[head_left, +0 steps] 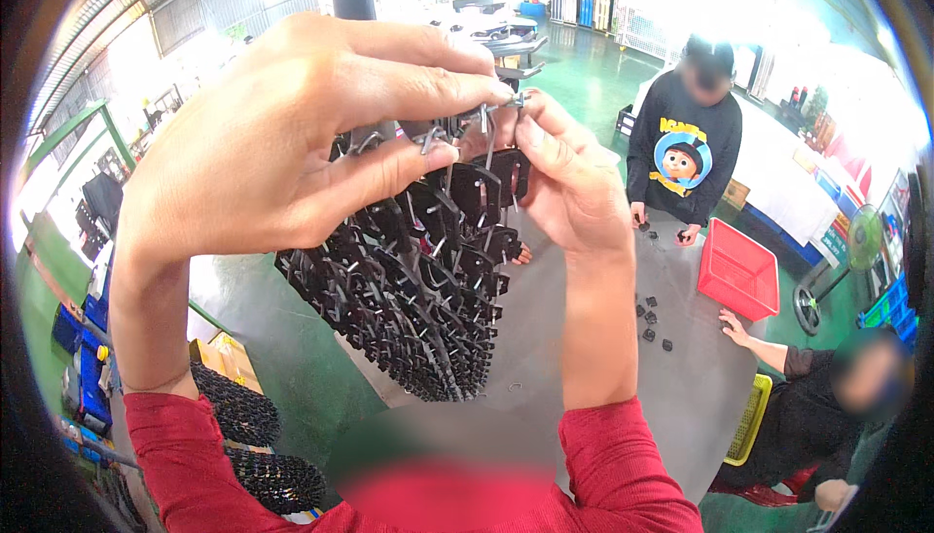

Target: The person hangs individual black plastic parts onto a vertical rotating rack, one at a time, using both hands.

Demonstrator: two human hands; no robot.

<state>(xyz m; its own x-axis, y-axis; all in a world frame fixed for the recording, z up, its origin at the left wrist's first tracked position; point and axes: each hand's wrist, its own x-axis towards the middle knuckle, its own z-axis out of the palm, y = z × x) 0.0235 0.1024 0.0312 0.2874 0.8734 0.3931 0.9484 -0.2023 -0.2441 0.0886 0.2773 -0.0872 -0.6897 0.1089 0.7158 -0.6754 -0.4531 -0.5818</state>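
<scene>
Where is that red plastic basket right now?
In the head view, the red basket sits right of centre on the grey table, beside a person in a black sweatshirt, with small black parts scattered just left of it.

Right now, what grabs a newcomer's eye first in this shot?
The big hanging bunch of black plastic parts strung on wire hooks, held up at centre frame by the left hand and right hand, whose fingers pinch the hooks at the top. Next, the red basket on the grey table at right, with a few loose black pieces beside it and two other people working there.
</scene>
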